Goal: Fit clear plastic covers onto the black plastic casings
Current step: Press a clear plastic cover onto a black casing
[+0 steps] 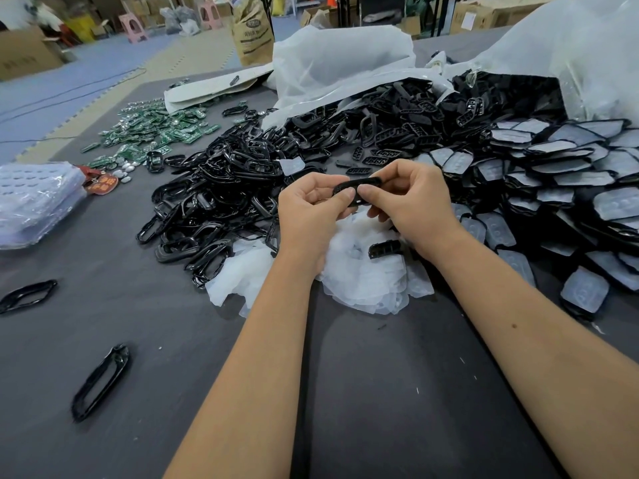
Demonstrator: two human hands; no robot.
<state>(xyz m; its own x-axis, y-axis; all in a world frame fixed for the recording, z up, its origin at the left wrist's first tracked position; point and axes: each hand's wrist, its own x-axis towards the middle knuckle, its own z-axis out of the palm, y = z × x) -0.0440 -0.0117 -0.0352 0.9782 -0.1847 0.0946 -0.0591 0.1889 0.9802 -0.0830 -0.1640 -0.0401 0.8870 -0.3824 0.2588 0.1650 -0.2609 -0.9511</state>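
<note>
Both hands' fingers [346, 196] pinch a black casing [358, 184] above the cluttered grey table [397, 392], cartons [24, 51] behind.

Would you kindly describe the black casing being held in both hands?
The black casing is a glossy, dark plastic frame, elongated with rounded ends, held above the table over a heap of clear covers. The left hand and right hand pinch it, thumbs pressing its near edge. Whether a cover is fitted cannot be seen.

Glossy black plastic casings [214, 188]; matt grey, seemingly cloth table [380, 392].
</note>
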